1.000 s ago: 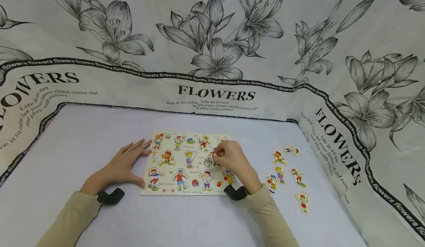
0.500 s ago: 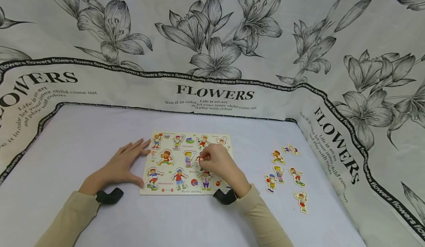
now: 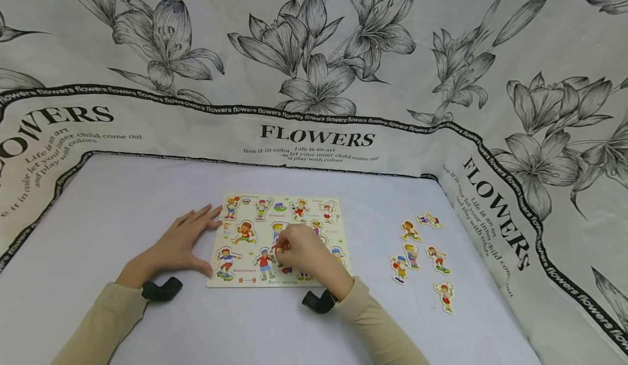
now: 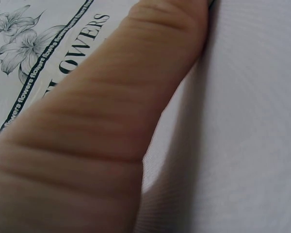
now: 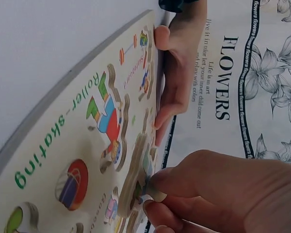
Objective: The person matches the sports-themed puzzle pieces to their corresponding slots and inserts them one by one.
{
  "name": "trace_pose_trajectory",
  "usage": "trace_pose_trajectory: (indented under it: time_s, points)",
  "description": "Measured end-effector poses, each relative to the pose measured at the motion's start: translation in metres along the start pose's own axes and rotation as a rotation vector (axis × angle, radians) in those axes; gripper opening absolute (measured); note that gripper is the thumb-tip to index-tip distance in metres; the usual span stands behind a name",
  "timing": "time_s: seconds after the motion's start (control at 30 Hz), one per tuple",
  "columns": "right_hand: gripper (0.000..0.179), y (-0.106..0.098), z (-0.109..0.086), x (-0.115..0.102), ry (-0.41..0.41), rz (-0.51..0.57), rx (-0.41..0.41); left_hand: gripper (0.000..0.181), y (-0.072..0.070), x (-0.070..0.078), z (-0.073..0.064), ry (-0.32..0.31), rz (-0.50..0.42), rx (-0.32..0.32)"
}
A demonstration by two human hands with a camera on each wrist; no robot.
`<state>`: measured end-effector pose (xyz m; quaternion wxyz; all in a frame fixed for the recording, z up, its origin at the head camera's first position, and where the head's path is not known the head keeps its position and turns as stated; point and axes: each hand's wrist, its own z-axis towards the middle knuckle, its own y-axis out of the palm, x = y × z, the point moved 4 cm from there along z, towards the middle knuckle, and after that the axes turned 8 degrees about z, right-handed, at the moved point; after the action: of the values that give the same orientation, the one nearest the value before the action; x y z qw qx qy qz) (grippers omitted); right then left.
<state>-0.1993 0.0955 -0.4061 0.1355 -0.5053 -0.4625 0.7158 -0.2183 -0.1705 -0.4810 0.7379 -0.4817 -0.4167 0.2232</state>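
Note:
A pale wooden puzzle board (image 3: 265,234) with printed sports figures and figure-shaped recesses lies flat on the white surface. My right hand (image 3: 304,253) is over its middle, pinching a small wooden puzzle piece (image 5: 133,179) between thumb and fingers. The piece is tilted above the board near the roller-skating recess (image 5: 109,119); its picture is mostly hidden from me. Fingers spread, my left hand (image 3: 179,242) rests at the board's left edge, its thumb touching the lower corner. In the left wrist view only one large finger or thumb (image 4: 102,107) shows.
Several loose puzzle pieces lie right of the board, among them a running figure (image 3: 411,231), a skateboarder (image 3: 438,260) and a tennis player (image 3: 445,298). A white fabric wall (image 3: 314,125) with flower prints stands behind and along both sides. Black wrist bands (image 3: 319,301) sit on both wrists.
My right hand has moved left and slightly nearer across the board, carrying the puzzle piece and uncovering the upper right figures. The left hand stays at the board's edge.

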Motion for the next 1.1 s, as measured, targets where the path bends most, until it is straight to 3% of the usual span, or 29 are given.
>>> trace_pose_trajectory:
  time_s: [0.27,0.57,1.1]
  points:
    - [0.008,0.015,0.001,-0.009,-0.058,-0.02,-0.032,0.125,0.0,0.0,0.0,0.0,0.002,0.003]
    - [0.005,0.03,0.003,-0.012,-0.061,-0.034,-0.062,0.121,0.001,-0.001,-0.001,0.004,0.001,0.004]
    - [0.008,0.035,0.003,-0.013,-0.084,-0.066,-0.046,0.101,0.001,-0.002,-0.001,0.027,-0.015,0.014]
